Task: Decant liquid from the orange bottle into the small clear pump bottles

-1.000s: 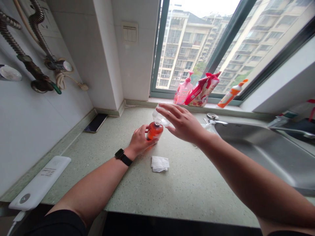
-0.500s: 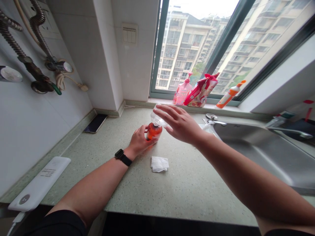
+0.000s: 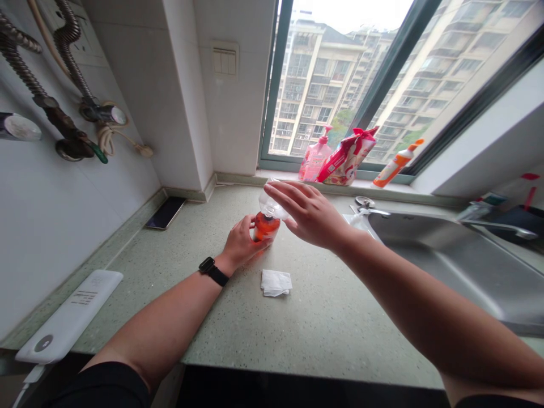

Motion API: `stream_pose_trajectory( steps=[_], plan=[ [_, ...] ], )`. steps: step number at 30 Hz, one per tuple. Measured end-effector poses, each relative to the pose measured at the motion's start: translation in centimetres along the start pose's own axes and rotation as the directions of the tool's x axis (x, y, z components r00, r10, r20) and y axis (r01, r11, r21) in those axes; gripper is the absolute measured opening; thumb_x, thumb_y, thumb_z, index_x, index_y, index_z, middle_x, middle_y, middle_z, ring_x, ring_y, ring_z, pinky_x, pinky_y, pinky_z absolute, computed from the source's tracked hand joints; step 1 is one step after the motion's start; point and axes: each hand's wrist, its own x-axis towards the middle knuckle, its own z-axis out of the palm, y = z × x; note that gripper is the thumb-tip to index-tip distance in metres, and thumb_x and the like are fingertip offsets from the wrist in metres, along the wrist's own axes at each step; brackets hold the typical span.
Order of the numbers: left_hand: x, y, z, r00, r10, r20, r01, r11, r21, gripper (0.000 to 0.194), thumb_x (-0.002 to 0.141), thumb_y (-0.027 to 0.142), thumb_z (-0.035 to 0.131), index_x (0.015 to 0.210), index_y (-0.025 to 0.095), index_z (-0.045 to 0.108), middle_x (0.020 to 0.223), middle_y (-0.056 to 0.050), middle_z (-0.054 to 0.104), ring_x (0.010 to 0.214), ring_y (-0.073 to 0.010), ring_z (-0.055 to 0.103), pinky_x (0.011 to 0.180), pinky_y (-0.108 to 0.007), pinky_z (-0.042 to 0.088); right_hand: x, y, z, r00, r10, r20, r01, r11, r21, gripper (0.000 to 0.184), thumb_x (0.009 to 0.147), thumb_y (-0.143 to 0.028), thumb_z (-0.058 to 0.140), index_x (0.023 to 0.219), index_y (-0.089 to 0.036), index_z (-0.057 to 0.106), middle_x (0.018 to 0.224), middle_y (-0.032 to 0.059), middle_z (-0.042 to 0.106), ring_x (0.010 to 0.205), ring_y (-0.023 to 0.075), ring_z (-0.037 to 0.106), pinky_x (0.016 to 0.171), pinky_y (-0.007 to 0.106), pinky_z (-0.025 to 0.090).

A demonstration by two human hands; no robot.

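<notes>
My left hand (image 3: 243,241) is wrapped around the side of an orange-red bottle (image 3: 266,226) that stands upright on the counter. Over the bottle's top is a crinkled, clear plastic piece (image 3: 268,205), partly covered by my other hand; I cannot tell whether it is a bag or a film. My right hand (image 3: 308,212) is at this plastic from the right, its fingers stretched out flat and the thumb lower and apart. A folded white tissue (image 3: 276,283) lies on the counter, just nearer to me than the bottle.
A steel sink (image 3: 446,255) with a faucet (image 3: 501,226) is on the right. At left are a phone (image 3: 165,213) and a white power bank (image 3: 70,317) with a cable. A pink pump bottle (image 3: 315,158), a red bag (image 3: 348,158) and an orange-white bottle (image 3: 396,167) stand on the windowsill.
Almost nothing differs. My right hand's fingertips and the clear plastic have shifted very slightly left; my left hand stays around the bottle.
</notes>
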Motion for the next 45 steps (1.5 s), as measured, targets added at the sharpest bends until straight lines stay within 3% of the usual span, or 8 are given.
stream_pose_trajectory(
  steps=[45],
  plan=[
    [0.02, -0.01, 0.04, 1.0, -0.002, -0.001, 0.002, 1.0, -0.03, 0.062, 0.08, 0.042, 0.094, 0.125, 0.024, 0.056, 0.125, -0.011, 0.077, 0.109, -0.0307, 0.078, 0.094, -0.047, 0.066, 0.41, -0.54, 0.12, 1.0, -0.015, 0.011, 0.015, 1.0, -0.021, 0.103, 0.095, -0.003, 0.054, 0.177, -0.034, 0.001, 0.168, 0.0098, 0.053, 0.15, 0.0338, 0.053, 0.122, 0.058, 0.046]
  ],
)
